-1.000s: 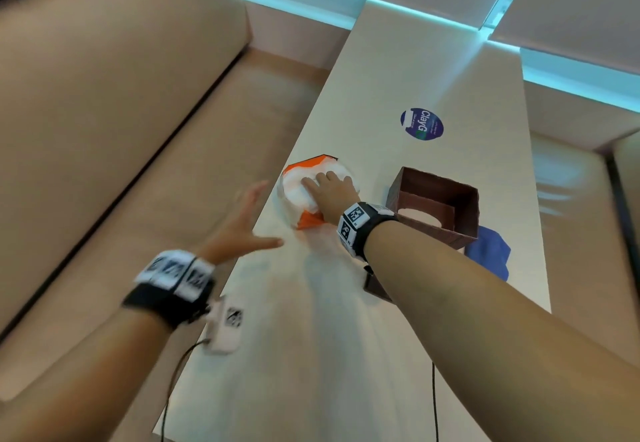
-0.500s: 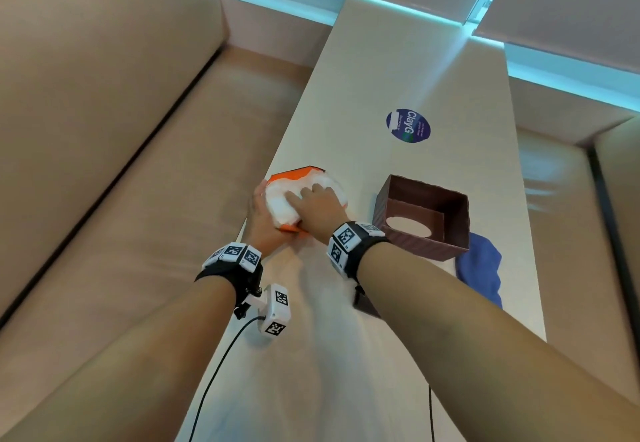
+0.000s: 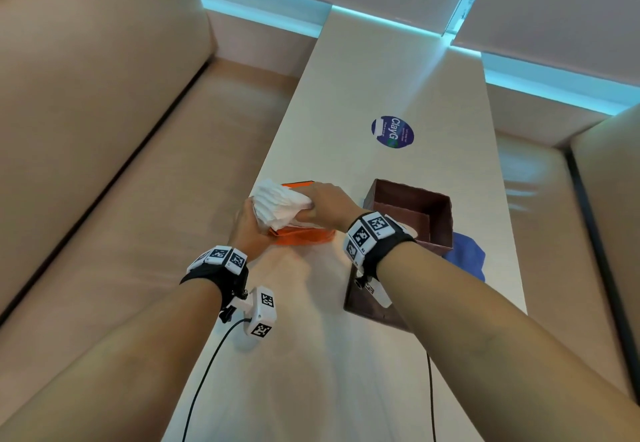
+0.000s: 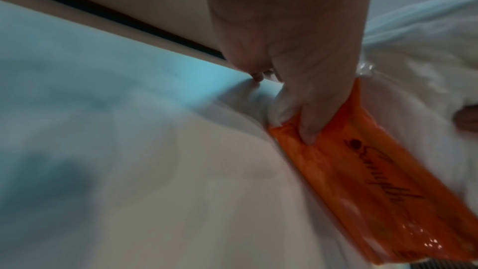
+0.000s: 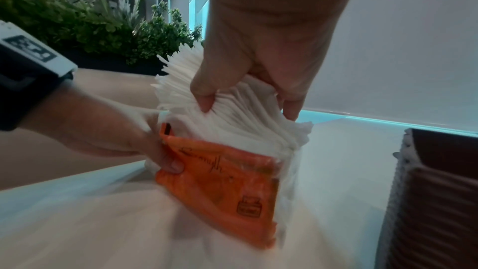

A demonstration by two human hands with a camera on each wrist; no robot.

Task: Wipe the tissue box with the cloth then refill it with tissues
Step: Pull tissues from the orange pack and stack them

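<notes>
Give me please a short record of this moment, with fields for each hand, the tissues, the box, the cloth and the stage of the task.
left hand: holds the orange plastic tissue pack at its end, on the pale table
right hand: grips the stack of white paper tissues, partly out of the pack
brown ribbed tissue box: upside down on the table, open, no tissues seen inside
blue cloth: lies beside the box, in no hand
flat brown panel: on the table, partly under the right forearm
stage: tissues not yet in the box
</notes>
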